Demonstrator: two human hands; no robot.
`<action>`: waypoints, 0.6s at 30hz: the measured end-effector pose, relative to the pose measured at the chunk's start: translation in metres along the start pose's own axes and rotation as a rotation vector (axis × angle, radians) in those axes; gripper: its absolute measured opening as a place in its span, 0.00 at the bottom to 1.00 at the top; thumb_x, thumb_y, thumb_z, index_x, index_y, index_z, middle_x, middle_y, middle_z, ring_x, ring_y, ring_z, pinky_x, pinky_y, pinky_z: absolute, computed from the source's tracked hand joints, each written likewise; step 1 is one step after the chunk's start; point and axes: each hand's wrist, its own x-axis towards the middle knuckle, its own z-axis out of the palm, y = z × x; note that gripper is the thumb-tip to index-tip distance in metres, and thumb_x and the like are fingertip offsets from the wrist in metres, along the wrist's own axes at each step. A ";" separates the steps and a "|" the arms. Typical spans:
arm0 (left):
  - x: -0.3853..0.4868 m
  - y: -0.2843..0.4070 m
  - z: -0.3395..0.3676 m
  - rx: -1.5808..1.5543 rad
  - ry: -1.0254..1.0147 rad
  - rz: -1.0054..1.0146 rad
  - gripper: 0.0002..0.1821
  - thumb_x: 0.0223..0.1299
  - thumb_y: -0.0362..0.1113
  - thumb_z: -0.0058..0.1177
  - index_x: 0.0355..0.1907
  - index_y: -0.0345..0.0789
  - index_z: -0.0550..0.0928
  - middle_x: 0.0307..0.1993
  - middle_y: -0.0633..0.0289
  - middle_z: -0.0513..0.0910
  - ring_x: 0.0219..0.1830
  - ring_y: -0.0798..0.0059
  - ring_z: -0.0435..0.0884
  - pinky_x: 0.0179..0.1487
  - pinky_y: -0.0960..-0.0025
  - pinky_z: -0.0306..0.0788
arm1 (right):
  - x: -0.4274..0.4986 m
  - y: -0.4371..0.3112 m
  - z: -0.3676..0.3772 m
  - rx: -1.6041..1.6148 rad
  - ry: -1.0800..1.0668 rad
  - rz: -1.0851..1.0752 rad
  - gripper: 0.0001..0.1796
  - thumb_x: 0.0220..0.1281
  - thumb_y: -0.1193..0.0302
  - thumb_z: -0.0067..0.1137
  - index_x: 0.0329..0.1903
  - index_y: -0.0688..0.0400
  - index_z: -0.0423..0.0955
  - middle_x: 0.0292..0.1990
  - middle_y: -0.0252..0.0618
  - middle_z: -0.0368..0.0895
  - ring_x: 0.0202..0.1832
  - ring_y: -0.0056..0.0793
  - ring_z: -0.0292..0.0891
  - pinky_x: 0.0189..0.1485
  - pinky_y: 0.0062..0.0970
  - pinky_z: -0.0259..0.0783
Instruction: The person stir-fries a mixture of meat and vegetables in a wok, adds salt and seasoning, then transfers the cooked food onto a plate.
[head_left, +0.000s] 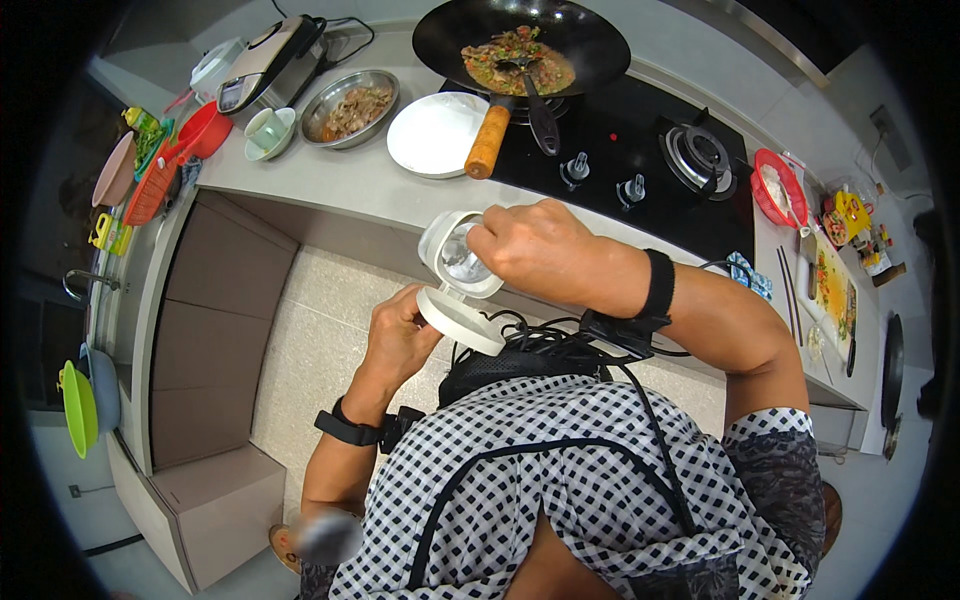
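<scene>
My left hand (401, 330) holds a white-lidded clear seasoning jar (459, 251) by its opened flip lid (459, 321). White contents show inside the jar. My right hand (529, 247) is at the jar's mouth, its fingers bent over the rim; whether they pinch a small spoon is hidden. Beyond the hands, a black wok (600, 45) with a wooden handle (489, 141) rests on the hob. Cooked meat with chopped red and green peppers (480, 64) lies in it, and a black ladle (541, 120) leans in the food.
A white plate (435, 135) stands left of the wok handle, beside a steel bowl of meat (322, 131). A rice cooker (270, 67) sits farther left. At right are a gas burner (701, 157), a red basket (796, 199), chopsticks (789, 292) and a cutting board (814, 300).
</scene>
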 end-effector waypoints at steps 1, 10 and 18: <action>0.000 0.000 0.000 0.019 0.008 0.031 0.10 0.44 0.25 0.59 0.33 0.30 0.79 0.29 0.59 0.80 0.26 0.75 0.79 0.29 0.76 0.72 | 0.000 -0.001 0.001 -0.004 0.010 -0.017 0.04 0.41 0.76 0.55 0.22 0.65 0.72 0.19 0.45 0.75 0.20 0.35 0.77 0.20 0.27 0.72; 0.007 0.004 -0.006 0.158 0.028 0.168 0.12 0.42 0.25 0.60 0.34 0.28 0.78 0.32 0.55 0.80 0.29 0.71 0.81 0.30 0.74 0.74 | 0.000 0.010 -0.015 -0.004 0.003 -0.018 0.06 0.38 0.75 0.56 0.21 0.66 0.73 0.18 0.45 0.76 0.20 0.34 0.78 0.20 0.28 0.72; 0.006 0.009 0.001 0.154 0.027 0.130 0.12 0.44 0.24 0.59 0.35 0.28 0.78 0.30 0.57 0.80 0.24 0.74 0.78 0.27 0.76 0.72 | -0.001 0.007 -0.008 0.013 -0.169 -0.027 0.05 0.39 0.77 0.55 0.22 0.68 0.72 0.20 0.48 0.76 0.22 0.37 0.78 0.21 0.29 0.73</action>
